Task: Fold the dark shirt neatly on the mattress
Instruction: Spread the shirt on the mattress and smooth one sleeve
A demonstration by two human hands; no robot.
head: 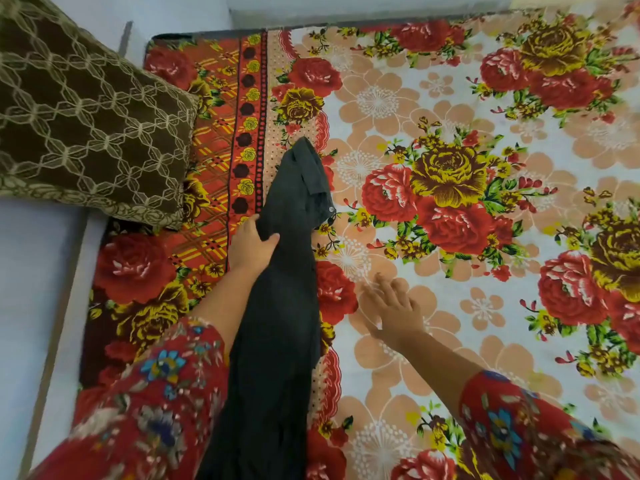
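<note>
The dark shirt (277, 306) hangs bunched in a long narrow strip over my left forearm, its upper end drooping toward the mattress (433, 98) with a small button showing at its right edge. My left hand (250, 245) grips the shirt near that upper end, thumb across the cloth. My right hand (391, 311) hovers to the right of the shirt, fingers spread and blurred, holding nothing, just above the floral sheet. The lower end of the shirt runs out of view at the bottom.
The mattress is covered by a floral sheet with red and yellow roses. A brown patterned pillow (83, 116) lies at the upper left, over the mattress corner. Pale floor (31, 306) borders the mattress on the left and a wall at the top.
</note>
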